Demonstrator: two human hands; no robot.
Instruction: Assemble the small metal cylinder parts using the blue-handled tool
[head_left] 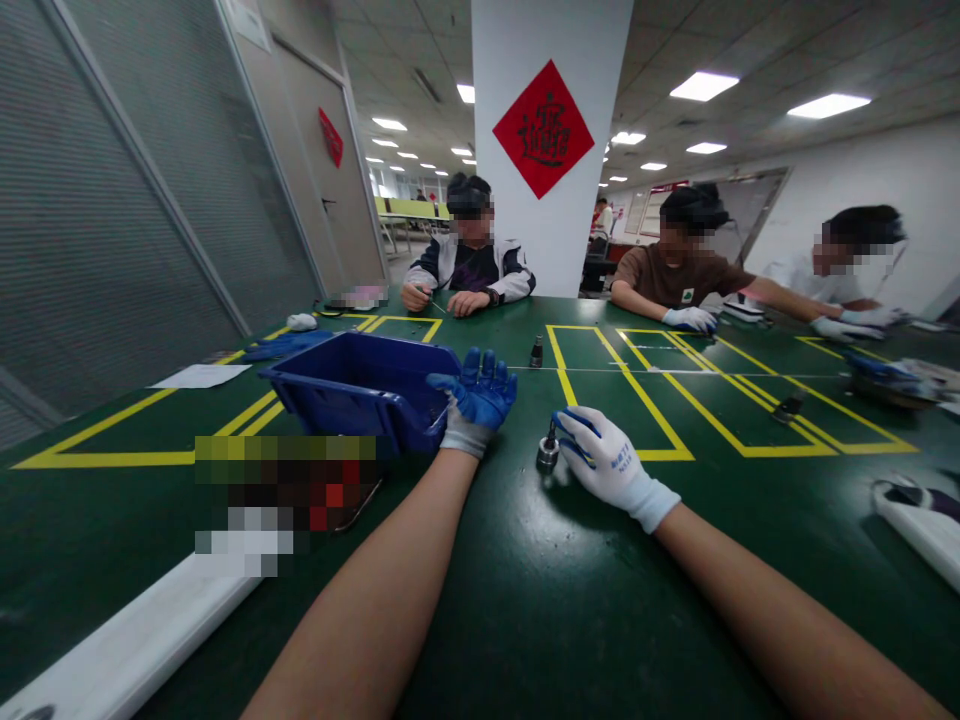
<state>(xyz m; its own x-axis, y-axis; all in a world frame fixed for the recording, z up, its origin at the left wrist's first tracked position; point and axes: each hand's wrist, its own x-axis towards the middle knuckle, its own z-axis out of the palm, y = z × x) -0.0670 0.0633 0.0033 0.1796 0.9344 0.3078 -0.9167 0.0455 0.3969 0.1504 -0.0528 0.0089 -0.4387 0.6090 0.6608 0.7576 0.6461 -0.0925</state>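
My left hand (480,395), in a white glove with a blue coated palm, is raised at the right end of a blue plastic bin (330,385). Its palm is turned up, its fingers are apart and nothing lies in it. In a matching glove, my right hand (604,450) has its fingertips closed at the thin top of a small metal part (547,457). This part has a dark stem and a round silver base, and stands upright at the green table (517,590). A similar dark part (536,352) stands farther back. Most of the bin's inside is hidden by its walls.
Yellow tape lines (652,400) mark rectangles on the table. Blue gloves (285,345) and a paper sheet (201,376) lie beyond the bin. A white bar (142,630) lies at the left front. Across the table sit a person (472,250) and two others, at the right.
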